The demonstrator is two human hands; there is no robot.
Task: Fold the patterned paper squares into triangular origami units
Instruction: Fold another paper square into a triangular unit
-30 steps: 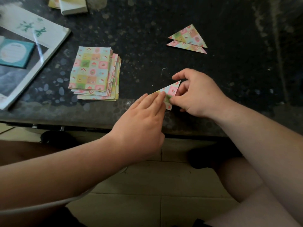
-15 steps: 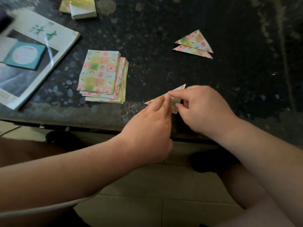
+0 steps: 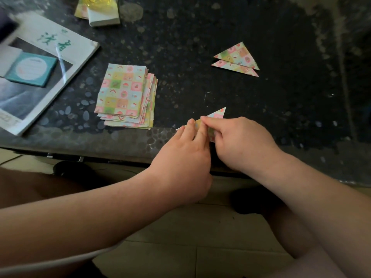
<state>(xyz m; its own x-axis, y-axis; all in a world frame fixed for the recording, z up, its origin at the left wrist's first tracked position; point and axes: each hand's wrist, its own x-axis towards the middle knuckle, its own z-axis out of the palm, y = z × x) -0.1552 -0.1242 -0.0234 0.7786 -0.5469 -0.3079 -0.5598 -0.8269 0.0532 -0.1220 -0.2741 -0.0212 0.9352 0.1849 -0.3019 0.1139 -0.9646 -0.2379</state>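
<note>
- Dark speckled table (image 3: 200, 27) — pale floor tiles (image 3: 180, 227) below.
- Paper triangle (image 3: 217, 114) at the table's near edge: left hand (image 3: 180, 157) presses it flat, right hand (image 3: 241, 141) pinches it — mostly hidden.
- Paper stack (image 3: 122, 95) at ten o'clock.

Dark stone tabletop (image 3: 200, 37) fills the upper view, black flecked with pale grey specks. Its front edge shows as a lighter, pebbled grey band. Under the edge lie pale beige floor tiles (image 3: 200, 227) with thin grout lines. A white glare streaks the glossy magazine (image 3: 66, 49) at the table's left.
</note>
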